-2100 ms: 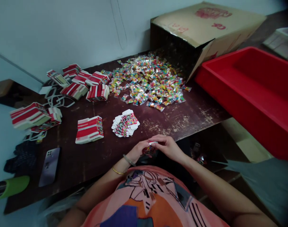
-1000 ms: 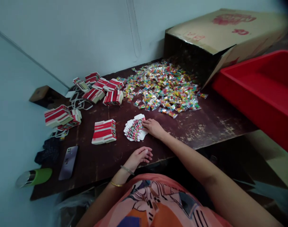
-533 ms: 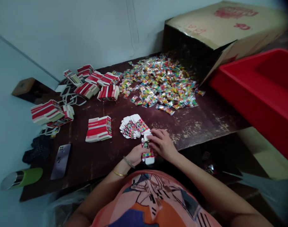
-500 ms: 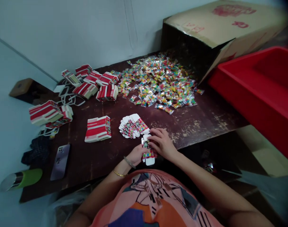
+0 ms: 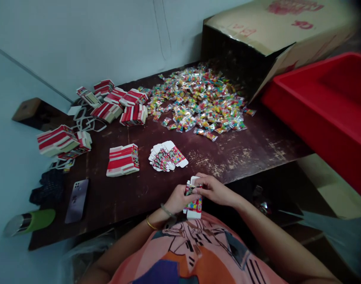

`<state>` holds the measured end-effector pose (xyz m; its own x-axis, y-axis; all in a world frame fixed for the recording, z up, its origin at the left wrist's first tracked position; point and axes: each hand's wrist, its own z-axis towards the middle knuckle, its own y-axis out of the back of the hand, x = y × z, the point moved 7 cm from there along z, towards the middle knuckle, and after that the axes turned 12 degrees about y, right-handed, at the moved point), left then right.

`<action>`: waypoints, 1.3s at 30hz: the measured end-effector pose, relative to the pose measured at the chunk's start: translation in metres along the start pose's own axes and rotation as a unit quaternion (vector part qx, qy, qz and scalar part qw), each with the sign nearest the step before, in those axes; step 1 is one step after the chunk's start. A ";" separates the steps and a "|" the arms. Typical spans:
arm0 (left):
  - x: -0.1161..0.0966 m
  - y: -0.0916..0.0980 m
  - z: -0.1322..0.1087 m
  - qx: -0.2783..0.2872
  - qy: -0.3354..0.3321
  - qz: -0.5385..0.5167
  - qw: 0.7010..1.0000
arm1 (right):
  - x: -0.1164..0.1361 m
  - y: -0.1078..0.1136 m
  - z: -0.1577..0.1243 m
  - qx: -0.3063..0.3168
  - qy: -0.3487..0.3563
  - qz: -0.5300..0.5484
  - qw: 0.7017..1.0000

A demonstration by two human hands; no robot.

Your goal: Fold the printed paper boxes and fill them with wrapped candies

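Observation:
Close to my body, just off the table's front edge, a small printed carton (image 5: 194, 205) with white flaps is held upright between both hands. My left hand (image 5: 180, 199) grips its left side, thumb across the front. My right hand (image 5: 211, 190) has its fingers closed around the carton's upper right part, by the top flap. A fanned pile of flat cartons (image 5: 165, 156) lies on the table just beyond my hands. To its left sits a neat stack of folded cartons (image 5: 123, 159), red and white along the edges.
A wide heap of wrapped candies (image 5: 198, 102) covers the table's back middle. More bundled cartons (image 5: 118, 100) stand at the back left. A phone (image 5: 76, 201) and a green-and-silver cup (image 5: 32, 221) are at the left. A cardboard box (image 5: 266, 27) and a red tray (image 5: 316, 106) stand at the right.
Both hands have drawn the carton toward my body and slightly right, away from the fanned pile. My right hand's fingers have closed in on the carton's upper part.

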<state>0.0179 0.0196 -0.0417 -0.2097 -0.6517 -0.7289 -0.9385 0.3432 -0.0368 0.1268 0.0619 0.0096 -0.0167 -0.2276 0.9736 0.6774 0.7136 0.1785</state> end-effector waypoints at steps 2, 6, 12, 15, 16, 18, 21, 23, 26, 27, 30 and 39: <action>0.006 -0.014 -0.004 0.092 0.027 -0.017 0.995 | 0.002 -0.007 -0.006 0.002 0.001 0.029 1.000; 0.008 -0.031 -0.009 0.214 0.071 -0.058 0.973 | 0.007 -0.008 -0.011 0.003 0.003 0.057 0.998; 0.007 -0.018 0.003 0.095 0.045 -0.046 0.993 | 0.001 0.003 -0.013 0.010 -0.015 0.082 0.996; 0.001 -0.035 -0.006 0.225 0.045 -0.089 0.969 | -0.001 0.002 -0.013 0.029 -0.027 0.122 0.992; -0.001 -0.042 -0.011 0.280 0.044 -0.089 0.955 | 0.001 0.003 -0.013 0.034 -0.024 0.128 0.991; -0.004 -0.044 -0.013 0.299 0.040 -0.063 0.951 | 0.006 0.004 -0.011 0.044 -0.012 0.122 0.991; -0.005 -0.028 0.000 0.144 0.003 0.005 0.990 | 0.007 0.006 -0.009 0.047 -0.008 0.115 0.992; -0.006 -0.020 0.005 0.059 -0.028 0.041 0.997 | 0.001 0.007 -0.010 0.029 -0.021 0.116 0.993; -0.001 -0.012 0.004 -0.010 -0.042 0.022 0.999 | -0.010 0.007 -0.017 -0.011 -0.056 0.107 0.993; 0.000 -0.007 0.002 -0.038 -0.049 0.002 0.998 | -0.013 0.006 -0.020 -0.024 -0.069 0.104 0.992; -0.003 0.009 -0.012 -0.105 -0.095 -0.047 0.989 | -0.021 -0.001 -0.032 -0.085 -0.098 0.131 0.983; -0.003 -0.002 -0.029 -0.034 -0.138 0.040 0.989 | -0.038 -0.028 -0.075 -0.297 -0.144 0.241 0.913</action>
<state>0.0123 0.0015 -0.0201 -0.2100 -0.4126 -0.8864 -0.9405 0.3329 0.0679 0.1636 0.0007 -0.0429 0.2535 0.2624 0.9311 0.9351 0.1801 -0.3053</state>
